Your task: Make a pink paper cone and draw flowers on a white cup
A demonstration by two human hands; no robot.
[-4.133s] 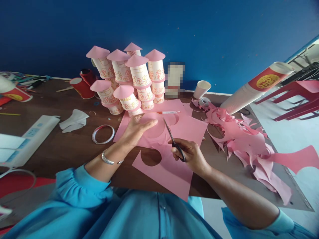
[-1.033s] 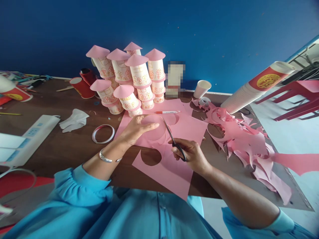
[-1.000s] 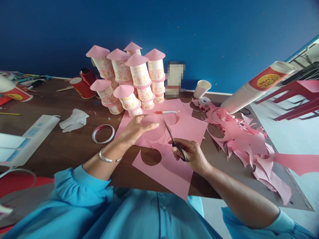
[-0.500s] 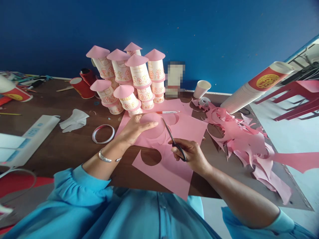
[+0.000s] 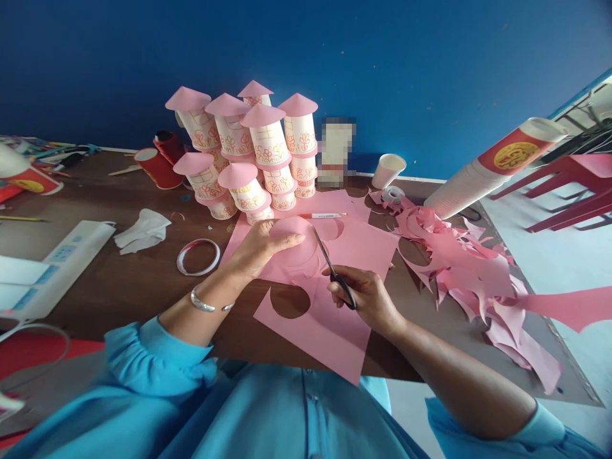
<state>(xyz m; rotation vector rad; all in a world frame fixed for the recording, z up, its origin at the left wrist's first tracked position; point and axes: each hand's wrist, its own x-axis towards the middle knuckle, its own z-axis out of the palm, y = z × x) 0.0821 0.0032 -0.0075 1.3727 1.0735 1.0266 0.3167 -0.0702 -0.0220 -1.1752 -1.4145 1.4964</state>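
Though well apart from the scissors (image 5: 338, 283), cups (image 5: 479, 175) within cups.

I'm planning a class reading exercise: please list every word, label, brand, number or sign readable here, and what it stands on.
None can be read for certain.
Tall cup stack: yellow emblem, illegible.
Cup at left edge: yellow mark, blurred.
Pen: print too small.
White strip: blue markings, too blurred.
Card by the wall: pixelated.
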